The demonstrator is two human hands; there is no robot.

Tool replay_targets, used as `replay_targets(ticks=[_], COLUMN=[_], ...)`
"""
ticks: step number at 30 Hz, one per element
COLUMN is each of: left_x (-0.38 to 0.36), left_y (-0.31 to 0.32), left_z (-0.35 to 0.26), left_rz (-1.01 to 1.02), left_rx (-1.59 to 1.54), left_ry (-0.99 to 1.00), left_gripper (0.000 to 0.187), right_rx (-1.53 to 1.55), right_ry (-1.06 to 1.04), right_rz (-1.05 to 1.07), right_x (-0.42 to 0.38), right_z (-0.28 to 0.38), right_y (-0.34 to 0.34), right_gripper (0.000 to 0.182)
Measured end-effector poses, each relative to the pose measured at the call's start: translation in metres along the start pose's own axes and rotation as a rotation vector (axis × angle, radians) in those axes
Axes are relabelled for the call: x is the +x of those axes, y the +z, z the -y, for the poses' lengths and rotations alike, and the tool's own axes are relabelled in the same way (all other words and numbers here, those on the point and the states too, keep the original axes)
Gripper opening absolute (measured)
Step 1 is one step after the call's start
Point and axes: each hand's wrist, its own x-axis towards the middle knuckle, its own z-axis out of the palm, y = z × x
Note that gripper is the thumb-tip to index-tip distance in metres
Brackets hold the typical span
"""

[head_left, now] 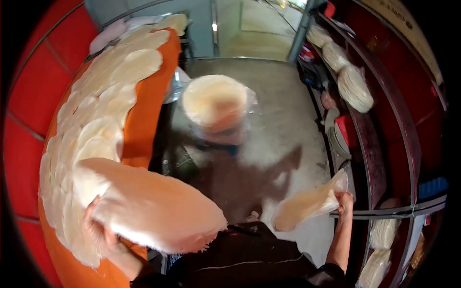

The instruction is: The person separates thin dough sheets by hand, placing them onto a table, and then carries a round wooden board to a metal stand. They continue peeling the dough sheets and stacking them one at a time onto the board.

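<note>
A large, thin, pale flatbread sheet [153, 206] with a ragged front edge droops from my left hand [106, 235], whose fingers are closed on its left side. It overlaps the long orange-covered table [149, 105] in view. Many round flatbread sheets [96, 103] lie spread and overlapping on that table. Out to the right, my right hand [344, 201] grips the end of a smaller, folded-looking flatbread [309, 201], which hangs over the floor. Ahead of me stands a round stack of flatbreads [213, 98] with clear plastic around it, on a low support.
Shelves [379, 96] run along the right wall, holding bagged stacks of flatbread [354, 89] and a blue basket [433, 188]. A metal rail [384, 213] crosses near my right arm. Grey floor [278, 110] stretches to a doorway [259, 29] at the back.
</note>
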Motion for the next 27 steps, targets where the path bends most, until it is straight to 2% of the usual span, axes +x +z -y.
replay_targets(ticks=[2,6,8,10,12,15,16,17,20,22,24,27], left_x=[0.053,0.101,0.115,0.135,0.17,0.233,0.26,0.28,0.329,0.351,0.375,0.411], left_y=[0.013,0.092,0.131,0.159,0.192,0.243,0.262,0.281,0.346,0.381,0.401,0.412], left_z=[0.066,0.175,0.209,0.243,0.272,0.318,0.332,0.341,0.365,0.363,0.362,0.376], left_rz=[0.193,0.052,0.046,0.015,0.013,0.005,0.025,0.018,-0.071,-0.034,-0.114,-0.195], left_rx=[-0.035,-0.01,-0.022,0.021,0.042,0.08,0.063,0.059,0.158,0.176,0.086,0.034], left_ry=[-0.094,-0.365,-0.405,-0.416,-0.434,-0.332,-0.286,-0.315,-0.203,-0.128,-0.058,0.023], left_gripper=[0.021,0.021,0.019,0.015,0.013,0.018,0.021,0.028,0.031,0.031,0.034,0.033], right_rx=[-0.01,0.009,0.001,-0.042,-0.121,-0.31,-0.193,-0.205,-0.147,-0.194,-0.171,-0.334], right_ry=[-0.017,-0.031,-0.111,-0.055,-0.153,-0.209,-0.251,-0.266,-0.292,-0.348,-0.425,-0.466], right_rz=[-0.03,-0.032,-0.047,-0.022,-0.045,0.037,0.051,0.095,0.243,0.333,0.548,0.685], right_x=[0.043,0.118,0.157,0.208,0.27,0.32,0.337,0.362,0.436,0.482,0.503,0.553], right_z=[-0.016,0.02,0.051,0.077,0.086,0.151,0.174,0.194,0.257,0.291,0.326,0.371], right_y=[-0.015,-0.014,0.01,0.031,0.054,0.122,0.152,0.172,0.242,0.294,0.358,0.457], right_gripper=[0.029,0.029,0.029,0.027,0.028,0.028,0.029,0.03,0.033,0.033,0.035,0.028])
